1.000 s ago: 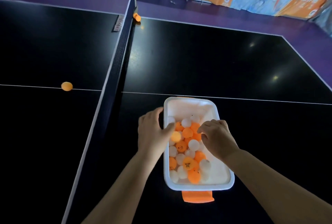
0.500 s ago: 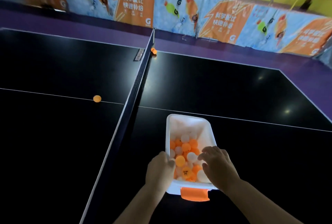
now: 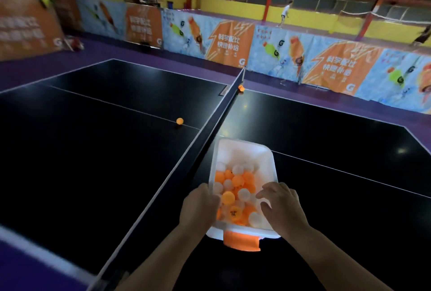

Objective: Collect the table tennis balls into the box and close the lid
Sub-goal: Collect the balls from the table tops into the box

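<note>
The left hand (image 3: 200,209) is at the box's (image 3: 245,150) near left rim, back upward, fingers curled down out of sight; an orange ball (image 3: 228,197) lies right at its fingertips, and I cannot tell whether the hand grips that ball, the rim, or nothing; the right hand (image 3: 282,206) hovers over the box's near right part, fingers spread and loosely bent, holding nothing that shows; an orange piece (image 3: 242,243) juts from under the box's near end; the box is white, stands open on the black table (image 3: 326,139), and holds a heap of orange and white balls (image 3: 238,181) in its near half; the net (image 3: 186,162) runs just left of the box; left of the box beyond the net a loose ball (image 3: 179,121) lies on the table; far beyond the box another ball (image 3: 241,88) sits by the net's end; behind stand banners (image 3: 231,41), and past them a distant person (image 3: 284,14).
</note>
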Tool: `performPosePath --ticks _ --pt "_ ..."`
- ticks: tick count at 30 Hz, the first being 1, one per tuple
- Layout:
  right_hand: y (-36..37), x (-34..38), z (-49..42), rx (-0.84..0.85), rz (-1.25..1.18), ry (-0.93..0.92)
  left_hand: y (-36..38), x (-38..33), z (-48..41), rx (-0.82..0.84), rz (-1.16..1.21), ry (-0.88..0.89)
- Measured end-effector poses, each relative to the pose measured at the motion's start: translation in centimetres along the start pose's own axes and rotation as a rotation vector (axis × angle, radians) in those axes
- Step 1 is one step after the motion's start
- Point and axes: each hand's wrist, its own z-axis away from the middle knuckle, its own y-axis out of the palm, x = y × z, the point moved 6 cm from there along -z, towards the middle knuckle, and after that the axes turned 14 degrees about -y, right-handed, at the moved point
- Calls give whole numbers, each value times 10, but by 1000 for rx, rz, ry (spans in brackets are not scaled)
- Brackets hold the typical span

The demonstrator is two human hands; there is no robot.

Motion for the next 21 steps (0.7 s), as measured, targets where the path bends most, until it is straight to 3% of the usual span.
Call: performPosePath --ticks 10,17,21 --pt "-53 151 60 -117 -141 -263 -107 99 144 -211 234 -106" --pt "-77 302 44 -227 -201 -432 -235 179 196 -375 298 -119" --pt "-53 407 29 -198 -238 -528 -305 260 213 -453 289 -207"
